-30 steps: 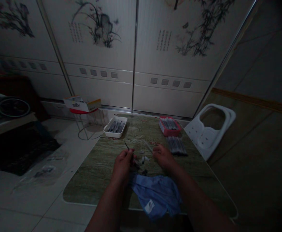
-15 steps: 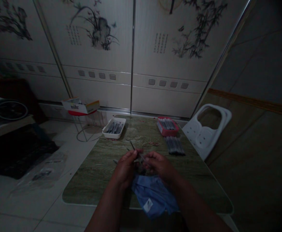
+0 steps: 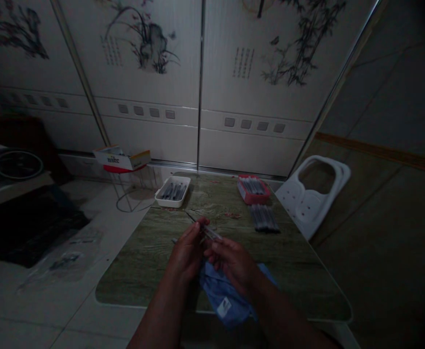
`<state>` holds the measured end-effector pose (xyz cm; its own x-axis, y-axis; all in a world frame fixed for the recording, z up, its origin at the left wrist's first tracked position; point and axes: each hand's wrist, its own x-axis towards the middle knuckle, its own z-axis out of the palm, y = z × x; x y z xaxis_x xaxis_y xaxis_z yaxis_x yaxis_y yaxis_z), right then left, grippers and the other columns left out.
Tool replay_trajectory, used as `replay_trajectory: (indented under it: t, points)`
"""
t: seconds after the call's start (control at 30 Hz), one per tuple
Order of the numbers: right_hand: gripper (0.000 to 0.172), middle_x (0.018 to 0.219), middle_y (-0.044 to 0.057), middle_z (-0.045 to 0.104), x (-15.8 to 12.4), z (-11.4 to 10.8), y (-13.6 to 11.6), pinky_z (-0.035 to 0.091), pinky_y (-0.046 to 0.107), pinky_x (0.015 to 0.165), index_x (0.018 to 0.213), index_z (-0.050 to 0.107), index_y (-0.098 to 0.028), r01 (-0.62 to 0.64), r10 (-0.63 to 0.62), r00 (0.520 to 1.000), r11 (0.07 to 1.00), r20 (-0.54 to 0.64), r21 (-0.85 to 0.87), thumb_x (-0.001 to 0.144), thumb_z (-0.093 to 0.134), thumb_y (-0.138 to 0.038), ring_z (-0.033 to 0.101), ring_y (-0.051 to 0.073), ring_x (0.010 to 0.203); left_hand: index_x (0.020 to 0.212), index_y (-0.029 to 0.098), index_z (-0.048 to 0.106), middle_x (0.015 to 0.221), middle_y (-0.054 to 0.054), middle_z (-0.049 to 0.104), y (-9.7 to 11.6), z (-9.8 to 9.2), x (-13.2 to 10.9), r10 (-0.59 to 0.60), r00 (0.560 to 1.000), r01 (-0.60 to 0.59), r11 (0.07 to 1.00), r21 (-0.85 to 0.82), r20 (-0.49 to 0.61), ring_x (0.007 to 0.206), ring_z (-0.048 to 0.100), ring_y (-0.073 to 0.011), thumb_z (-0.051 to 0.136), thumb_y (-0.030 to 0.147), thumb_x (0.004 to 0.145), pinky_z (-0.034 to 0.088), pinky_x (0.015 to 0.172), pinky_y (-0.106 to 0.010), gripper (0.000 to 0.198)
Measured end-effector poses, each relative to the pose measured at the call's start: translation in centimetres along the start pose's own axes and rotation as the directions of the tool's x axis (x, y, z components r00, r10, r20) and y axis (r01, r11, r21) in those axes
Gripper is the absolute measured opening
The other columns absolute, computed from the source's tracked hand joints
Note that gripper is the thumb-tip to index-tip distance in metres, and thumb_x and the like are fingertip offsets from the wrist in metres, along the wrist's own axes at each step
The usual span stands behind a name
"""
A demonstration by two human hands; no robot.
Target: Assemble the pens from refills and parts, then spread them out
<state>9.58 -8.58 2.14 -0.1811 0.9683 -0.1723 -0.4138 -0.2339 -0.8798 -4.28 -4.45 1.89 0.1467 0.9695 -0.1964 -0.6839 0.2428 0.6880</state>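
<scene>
Over the near middle of the table, my left hand [image 3: 190, 247] is closed around a thin clear-barrelled pen [image 3: 211, 232]. A dark slim tip sticks out beyond its fingers, pointing to the far left. Close by on the right, my right hand [image 3: 230, 259] has its fingers closed at the near end of the clear barrel. More than one thin piece may be between the hands; dimness and the fingers hide this. Beneath my wrists lies a blue cloth [image 3: 227, 300] with a white label, hanging over the table's front edge.
A white tray [image 3: 157, 198] of pens sits at the table's [image 3: 136, 271] far left. At the far right stands a pink box [image 3: 258, 198] of pens, with a row of pens [image 3: 264, 219] before it. A white folding chair [image 3: 307, 194] leans right; a red stool [image 3: 120, 169] bears a carton.
My right hand has dropped slightly nearer and turned its fingers inward. The dark tip from my left hand now points farther left, and the clear barrel lies flatter.
</scene>
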Motion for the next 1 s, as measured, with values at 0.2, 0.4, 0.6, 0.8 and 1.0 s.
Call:
replay_trajectory:
  t: [0.2,0.4,0.6,0.8,1.0]
  points:
    - [0.028,0.074,0.004,0.071,0.2,0.8,-0.1,0.037,0.023,0.054,0.088,0.072,-0.016,0.009,0.016,0.985,0.989,-0.169,0.149,0.076,0.079,-0.040,0.058,0.012,0.060,0.107,0.021,0.075,0.125,-0.010,0.068,-0.2,0.4,-0.1,0.049,0.999,-0.047,0.996,0.073,-0.015,0.090,0.067,-0.0198,0.080,0.045,0.077,0.055,0.072,-0.031,0.039]
    - [0.025,0.070,0.004,0.069,-0.1,-0.3,-0.5,0.037,0.026,0.048,0.083,0.067,-0.019,0.139,-0.148,0.912,0.989,-0.383,-0.052,0.082,0.066,-0.044,0.058,0.015,0.054,0.105,0.019,0.072,0.106,-0.007,0.072,-0.4,-0.3,0.5,0.220,0.969,-0.191,0.955,0.229,-0.110,0.093,0.069,-0.0197,0.079,0.046,0.075,0.053,0.076,-0.029,0.040]
    - [0.029,0.074,0.003,0.069,-1.0,-2.9,-2.8,0.043,0.027,0.051,0.081,0.066,-0.023,0.202,-0.394,0.841,0.865,-0.372,-0.459,0.085,0.062,-0.051,0.059,0.016,0.058,0.126,0.024,0.060,0.107,-0.006,0.073,0.3,-1.0,0.7,0.304,0.944,-0.249,0.911,0.329,-0.128,0.081,0.070,-0.0156,0.079,0.031,0.071,0.052,0.070,-0.027,0.059]
    - [0.030,0.073,0.003,0.068,-2.0,-4.3,-6.2,0.046,0.027,0.053,0.087,0.068,-0.020,0.252,-0.508,0.774,0.795,-0.379,-0.552,0.085,0.064,-0.050,0.059,0.017,0.059,0.138,0.026,0.052,0.104,-0.007,0.075,0.4,-1.0,0.4,0.378,0.926,-0.335,0.827,0.450,-0.005,0.096,0.071,-0.0201,0.073,0.026,0.079,0.051,0.090,-0.035,0.063]
    - [0.028,0.066,0.001,0.064,-3.1,-4.2,-8.2,0.044,0.026,0.052,0.076,0.068,-0.020,0.277,-0.582,0.766,0.682,-0.273,-0.677,0.086,0.062,-0.046,0.057,0.015,0.056,0.098,0.024,0.077,0.106,-0.009,0.075,0.8,-1.0,-0.2,0.523,0.846,-0.421,0.535,0.733,0.105,0.109,0.066,-0.0300,0.067,0.026,0.078,0.046,0.101,-0.044,0.023]
